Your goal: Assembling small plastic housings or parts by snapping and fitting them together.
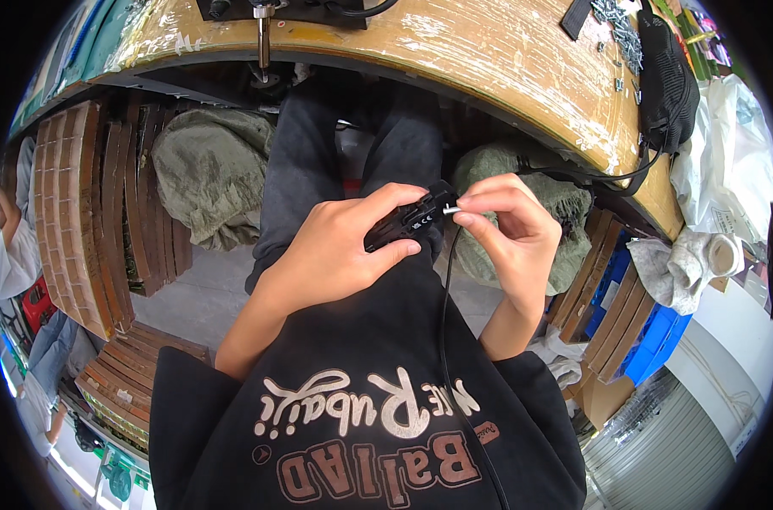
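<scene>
My left hand (340,251) is wrapped around a black plastic device (412,223) with small white printed marks, its thumb below and index finger above. The device is held over my lap, its far end tilted up toward my right hand. At that end, my right hand (510,225) pinches a short silver-white pin-like piece (451,210) between thumb and index finger. The piece's tip points at the device; whether it touches cannot be told. A thin black cable (443,323) runs from beside the right thumb down over my black shirt. Its upper end is hidden by the fingers.
Ahead curves a worn wooden workbench (488,51) with a metal-tipped tool (263,42), scattered screws (620,38) and a black pouch (665,81). Stacked brown trays (72,212) and a grey-green cloth bundle (212,170) stand left; a blue crate (659,344) is right. Another person's arm (11,217) shows far left.
</scene>
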Available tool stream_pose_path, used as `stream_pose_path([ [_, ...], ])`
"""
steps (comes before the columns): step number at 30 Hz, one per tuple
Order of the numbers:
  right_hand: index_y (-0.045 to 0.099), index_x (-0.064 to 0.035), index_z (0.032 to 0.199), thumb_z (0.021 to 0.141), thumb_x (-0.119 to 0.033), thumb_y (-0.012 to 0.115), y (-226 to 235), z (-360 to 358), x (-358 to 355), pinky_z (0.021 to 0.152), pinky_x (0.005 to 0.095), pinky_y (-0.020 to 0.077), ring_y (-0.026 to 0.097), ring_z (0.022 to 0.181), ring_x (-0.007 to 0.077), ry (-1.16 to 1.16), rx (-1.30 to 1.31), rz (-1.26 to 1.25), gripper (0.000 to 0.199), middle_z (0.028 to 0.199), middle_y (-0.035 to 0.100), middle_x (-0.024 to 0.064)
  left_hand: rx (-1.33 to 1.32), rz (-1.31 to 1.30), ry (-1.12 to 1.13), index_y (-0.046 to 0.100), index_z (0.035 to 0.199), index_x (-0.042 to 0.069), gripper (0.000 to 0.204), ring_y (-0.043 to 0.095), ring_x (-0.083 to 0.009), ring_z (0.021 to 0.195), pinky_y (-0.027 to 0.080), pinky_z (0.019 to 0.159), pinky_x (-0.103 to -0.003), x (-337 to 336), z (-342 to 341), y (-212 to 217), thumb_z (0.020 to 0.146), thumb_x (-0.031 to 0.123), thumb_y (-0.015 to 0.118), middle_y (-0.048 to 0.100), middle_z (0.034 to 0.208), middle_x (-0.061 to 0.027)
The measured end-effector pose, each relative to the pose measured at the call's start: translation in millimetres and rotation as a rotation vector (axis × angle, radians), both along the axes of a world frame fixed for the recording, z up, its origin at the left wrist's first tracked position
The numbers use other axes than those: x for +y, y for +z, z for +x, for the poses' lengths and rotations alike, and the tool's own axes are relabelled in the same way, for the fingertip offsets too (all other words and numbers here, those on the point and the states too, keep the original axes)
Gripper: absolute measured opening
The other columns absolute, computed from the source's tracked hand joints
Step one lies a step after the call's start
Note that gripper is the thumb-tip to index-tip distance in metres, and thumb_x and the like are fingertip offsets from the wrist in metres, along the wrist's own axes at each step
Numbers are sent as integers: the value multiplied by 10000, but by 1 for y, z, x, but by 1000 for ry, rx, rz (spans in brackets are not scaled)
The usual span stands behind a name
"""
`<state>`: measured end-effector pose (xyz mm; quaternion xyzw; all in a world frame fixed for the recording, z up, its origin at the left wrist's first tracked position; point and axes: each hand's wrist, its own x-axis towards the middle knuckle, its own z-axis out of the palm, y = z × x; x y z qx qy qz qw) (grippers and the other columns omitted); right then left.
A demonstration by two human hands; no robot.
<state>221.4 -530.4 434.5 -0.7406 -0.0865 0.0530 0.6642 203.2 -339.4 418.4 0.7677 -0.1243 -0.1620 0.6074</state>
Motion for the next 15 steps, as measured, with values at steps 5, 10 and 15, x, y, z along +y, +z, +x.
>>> stream_pose_path([
  [5, 622, 22, 765, 653, 85, 653, -3, 0, 5, 610, 233, 441, 562, 712, 139, -30, -26, -106, 132, 772, 587, 85, 26, 64, -46, 511, 1069, 7, 413, 608, -188, 733, 458, 636, -272, 1, -1, 0, 699, 59, 684, 603, 901, -103],
  [10, 622, 21, 763, 657, 82, 650, -1, -2, 8, 602, 230, 438, 560, 701, 133, -34, -24, -131, 126, 772, 586, 81, -61, 101, -76, 511, 1078, 11, 427, 606, -227, 729, 459, 643, -279, 2, -2, -4, 692, 65, 685, 604, 896, -118],
  [15, 618, 25, 763, 667, 72, 646, -1, -2, 6, 595, 218, 430, 553, 691, 116, -10, 73, -142, 111, 777, 577, 71, -20, 90, -84, 509, 1079, 11, 428, 600, -230, 714, 457, 635, -282, 1, -2, -4, 691, 60, 682, 604, 886, -118],
])
